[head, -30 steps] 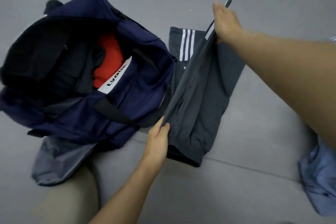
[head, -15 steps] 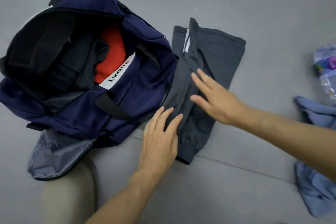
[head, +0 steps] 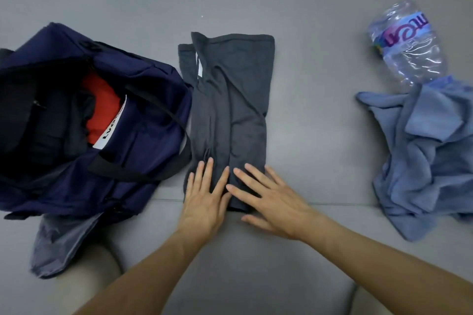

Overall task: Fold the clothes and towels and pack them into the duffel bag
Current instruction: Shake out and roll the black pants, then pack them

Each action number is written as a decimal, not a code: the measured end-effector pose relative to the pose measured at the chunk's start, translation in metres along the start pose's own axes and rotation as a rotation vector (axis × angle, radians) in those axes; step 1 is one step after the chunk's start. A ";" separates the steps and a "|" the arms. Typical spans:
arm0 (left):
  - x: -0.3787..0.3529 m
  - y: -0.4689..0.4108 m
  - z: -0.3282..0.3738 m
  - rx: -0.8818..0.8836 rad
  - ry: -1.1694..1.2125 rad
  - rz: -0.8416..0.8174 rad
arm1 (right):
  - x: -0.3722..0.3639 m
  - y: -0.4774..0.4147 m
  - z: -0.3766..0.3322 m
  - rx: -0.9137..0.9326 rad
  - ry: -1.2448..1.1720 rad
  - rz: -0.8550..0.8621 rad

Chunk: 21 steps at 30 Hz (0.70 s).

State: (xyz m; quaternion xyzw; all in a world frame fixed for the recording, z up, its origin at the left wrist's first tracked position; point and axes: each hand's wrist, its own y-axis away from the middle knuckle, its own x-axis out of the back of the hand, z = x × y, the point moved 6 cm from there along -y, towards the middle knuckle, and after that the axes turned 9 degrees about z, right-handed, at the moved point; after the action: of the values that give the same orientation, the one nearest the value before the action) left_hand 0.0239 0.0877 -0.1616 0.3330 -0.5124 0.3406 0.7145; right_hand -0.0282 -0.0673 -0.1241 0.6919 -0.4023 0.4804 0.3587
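Shorts [head: 230, 110] lie folded lengthwise on the grey surface [head: 312, 135], just beside the open bag [head: 143, 151]. The left hand [head: 204, 197] and right hand [head: 271, 199] press flat, fingers straight, on the near end. A crumpled towel [head: 422, 161] lies well apart at right, against a bottle [head: 407, 43].

Folded dark grey shorts [head: 230, 110] flat beside open navy duffel bag [head: 143, 140].

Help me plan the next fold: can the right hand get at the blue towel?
Probably yes: the right hand rests flat on the grey garment, holding nothing, and only bare surface separates it from the blue towel.
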 end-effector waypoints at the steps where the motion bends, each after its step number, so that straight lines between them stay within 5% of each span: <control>1: -0.002 -0.003 0.011 0.010 0.012 -0.013 | 0.003 0.005 0.003 0.023 0.015 0.018; 11: -0.007 -0.030 0.081 -0.003 -0.024 -0.154 | -0.020 0.070 0.064 -0.204 0.049 -0.008; 16: 0.029 -0.018 0.037 -0.298 -0.267 -0.371 | -0.019 0.063 0.043 -0.259 -0.022 -0.026; 21: 0.067 0.011 -0.011 -0.545 -0.444 -0.351 | -0.007 0.060 0.028 -0.199 0.058 -0.057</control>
State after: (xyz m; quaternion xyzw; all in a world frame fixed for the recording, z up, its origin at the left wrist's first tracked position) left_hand 0.0365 0.1123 -0.0984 0.2792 -0.6615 -0.0154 0.6958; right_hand -0.0735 -0.1160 -0.1324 0.6496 -0.4178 0.4476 0.4507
